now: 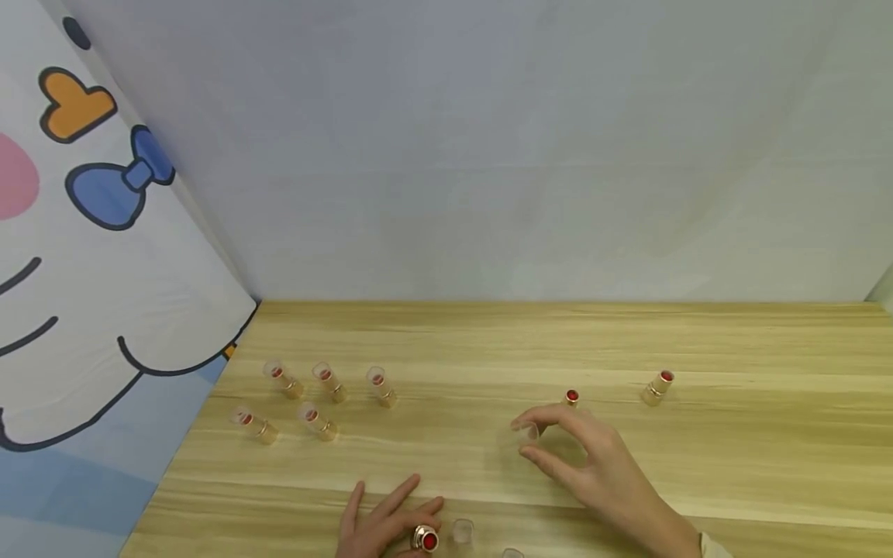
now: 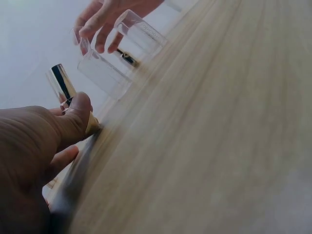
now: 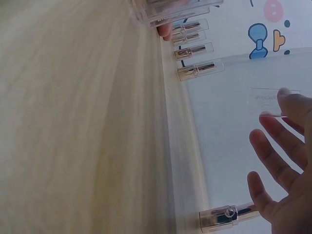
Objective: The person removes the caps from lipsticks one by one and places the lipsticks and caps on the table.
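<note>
Left hand (image 1: pixel 380 528): pinching a shiny gold lipstick tube (image 1: pixel 419 536), bottom centre
Right hand (image 1: pixel 601 466): pinching a clear plastic cylindrical cap (image 1: pixel 530 433), right of centre
Smear risk: tilted cap could catch the red tip (image 1: pixel 430 542), imo

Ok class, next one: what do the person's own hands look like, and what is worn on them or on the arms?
The left hand and the right hand are both bare, without gloves. A pale cream sleeve cuff shows on the right side; no left sleeve can be made out.

a wood-grained tabletop (image 1: pixel 460 341) meets a pale backdrop (image 1: pixel 523 155), a cartoon-printed sheet (image 1: pixel 167 287) at left.
</note>
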### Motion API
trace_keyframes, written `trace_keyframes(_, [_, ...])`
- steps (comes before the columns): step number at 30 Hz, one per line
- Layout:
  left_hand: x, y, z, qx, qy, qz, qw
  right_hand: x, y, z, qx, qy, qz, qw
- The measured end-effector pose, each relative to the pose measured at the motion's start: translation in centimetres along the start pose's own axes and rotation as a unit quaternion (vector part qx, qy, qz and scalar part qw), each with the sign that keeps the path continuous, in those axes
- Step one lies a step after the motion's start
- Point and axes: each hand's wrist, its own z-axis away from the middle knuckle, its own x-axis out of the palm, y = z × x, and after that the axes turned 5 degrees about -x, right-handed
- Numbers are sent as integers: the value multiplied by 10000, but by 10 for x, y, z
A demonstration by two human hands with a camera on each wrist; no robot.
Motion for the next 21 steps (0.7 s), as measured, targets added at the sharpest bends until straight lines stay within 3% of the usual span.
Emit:
trace_keyframes(7, [-1, -6, 3, -241, 122, -676, 9973, 1, 1, 0, -134, 41, 15, 9999])
trace_keyframes(11, [-4, -3, 5, -423, 274, -575, 9971, 1, 2, 0, -181, 25, -15, 9998])
trace_keyframes(17, [-6, 0, 4, -401, 365, -538, 9971, 1, 5, 0, -245, 29, -13, 9997])
trace_keyframes(21, [-9, -3, 2, -215, 403, -713, 9964, 2, 6, 0, -254, 15, 37, 9997])
